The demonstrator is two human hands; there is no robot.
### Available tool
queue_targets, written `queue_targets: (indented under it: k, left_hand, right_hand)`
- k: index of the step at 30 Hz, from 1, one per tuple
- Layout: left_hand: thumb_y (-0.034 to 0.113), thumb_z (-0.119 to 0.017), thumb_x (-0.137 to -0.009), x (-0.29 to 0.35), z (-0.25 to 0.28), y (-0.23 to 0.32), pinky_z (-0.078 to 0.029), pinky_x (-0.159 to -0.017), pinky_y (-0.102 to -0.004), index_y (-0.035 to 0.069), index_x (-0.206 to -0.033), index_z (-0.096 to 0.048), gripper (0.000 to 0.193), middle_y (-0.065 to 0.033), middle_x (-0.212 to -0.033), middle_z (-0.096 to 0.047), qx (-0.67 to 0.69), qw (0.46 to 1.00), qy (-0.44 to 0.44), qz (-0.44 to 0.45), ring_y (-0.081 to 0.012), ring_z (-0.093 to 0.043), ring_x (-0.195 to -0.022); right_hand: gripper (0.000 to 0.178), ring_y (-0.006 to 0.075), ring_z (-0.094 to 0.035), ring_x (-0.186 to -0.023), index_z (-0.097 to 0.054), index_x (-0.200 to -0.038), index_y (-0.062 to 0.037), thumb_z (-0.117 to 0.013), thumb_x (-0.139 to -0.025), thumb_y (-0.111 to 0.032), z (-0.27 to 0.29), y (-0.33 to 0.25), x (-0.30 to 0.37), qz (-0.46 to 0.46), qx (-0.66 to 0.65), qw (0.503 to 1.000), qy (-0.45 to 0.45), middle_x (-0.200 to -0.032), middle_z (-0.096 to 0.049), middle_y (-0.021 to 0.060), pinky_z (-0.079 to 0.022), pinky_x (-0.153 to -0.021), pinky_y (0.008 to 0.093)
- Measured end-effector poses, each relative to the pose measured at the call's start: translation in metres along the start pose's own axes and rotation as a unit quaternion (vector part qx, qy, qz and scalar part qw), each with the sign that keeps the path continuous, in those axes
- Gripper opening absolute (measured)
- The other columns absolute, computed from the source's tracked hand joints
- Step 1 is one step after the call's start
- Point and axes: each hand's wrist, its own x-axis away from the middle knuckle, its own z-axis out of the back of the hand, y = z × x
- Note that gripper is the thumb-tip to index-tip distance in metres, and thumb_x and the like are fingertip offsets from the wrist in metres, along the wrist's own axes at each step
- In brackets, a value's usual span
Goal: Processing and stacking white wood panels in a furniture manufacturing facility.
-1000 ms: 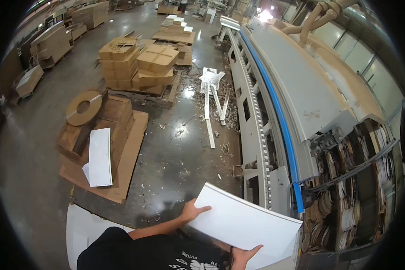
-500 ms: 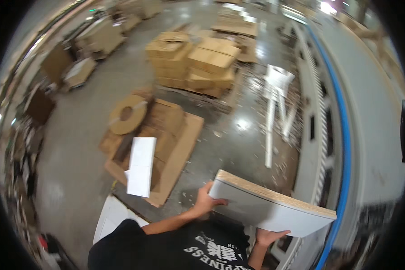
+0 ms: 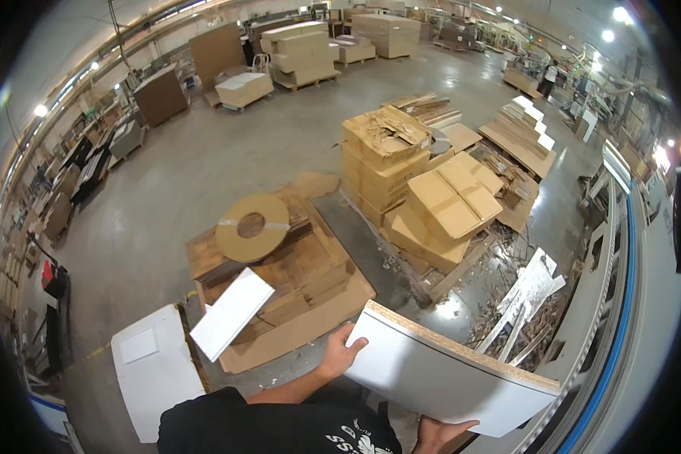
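Work in hand is one white panel point(image 3: 443, 371), a single piece, found clear of any stack and carried in front of the body at the lower right of the view. The left hand point(image 3: 343, 354) grips its near-left end, thumb on the white face and fingers wrapped behind the short edge. The right hand point(image 3: 440, 435) supports the lower long edge toward the right end, thumb laid along the face; its other fingers pass underneath and are largely hidden, so their exact hold cannot be told. The panel is tilted, with the upper long edge showing raw chipboard — no covering is visible on that edge. The face appears finished in white; the reverse is out of sight. As judged, the pick-up is done and the piece is mid-handling, with its setting down outstanding. The right end overlaps the grey machine point(image 3: 653, 310) with the blue strip point(image 3: 611, 356) in the view; whether the two touch cannot be determined. Elsewhere, a smaller white board point(image 3: 233, 314) lies beside a tan roll point(image 3: 228, 233) on the brown wooden stack point(image 3: 303, 276), apart from both hands. A large white sheet point(image 3: 159, 390) lies at lower left, and white offcuts point(image 3: 533, 284) rest among scraps near the machine — whether any of these belong to the same job cannot be established.
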Motion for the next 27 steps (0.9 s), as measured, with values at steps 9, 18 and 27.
queue_targets:
  k: [9,18,27]
  left_hand:
    - [0.02,-0.078,-0.092,-0.254,-0.213,0.002,-0.052,-0.08,-0.033,-0.001,-0.105,-0.068,0.027,-0.0047,-0.094,-0.071,-0.007,0.986,-0.149,0.078,-0.0132,-0.062,-0.086]
    - [0.055,-0.055,-0.106,-0.434,-0.467,-0.066,-0.05,-0.083,-0.0331,-0.005,-0.116,-0.064,0.061,-0.0073,-0.1,-0.068,-0.038,0.966,-0.251,0.047,-0.0151,-0.059,-0.092]
    - [0.052,-0.041,-0.112,-0.592,-0.671,-0.074,-0.058,-0.091,-0.0377,-0.003,-0.139,-0.054,0.063,-0.0156,-0.124,-0.068,0.039,0.966,-0.191,0.172,-0.0245,-0.069,-0.107]
  right_hand:
    - [0.097,0.0302,-0.035,-0.149,-0.041,-0.158,-0.014,-0.057,-0.089,-0.079,-0.102,-0.082,-0.196,0.046,0.025,0.996,-0.066,-0.163,-0.042,0.0075,-0.021,-0.126,0.0525]
    - [0.085,0.0261,-0.044,-0.142,-0.046,-0.153,-0.011,-0.056,-0.095,-0.071,-0.186,-0.187,-0.382,0.184,0.016,0.983,0.019,-0.157,-0.049,0.007,-0.03,-0.122,0.0455]
    - [0.064,0.0242,-0.057,-0.131,-0.055,-0.141,0.0006,-0.05,-0.107,-0.054,-0.244,-0.328,-0.65,0.129,0.296,0.944,0.072,-0.14,-0.061,0.0143,-0.042,-0.113,0.0388]
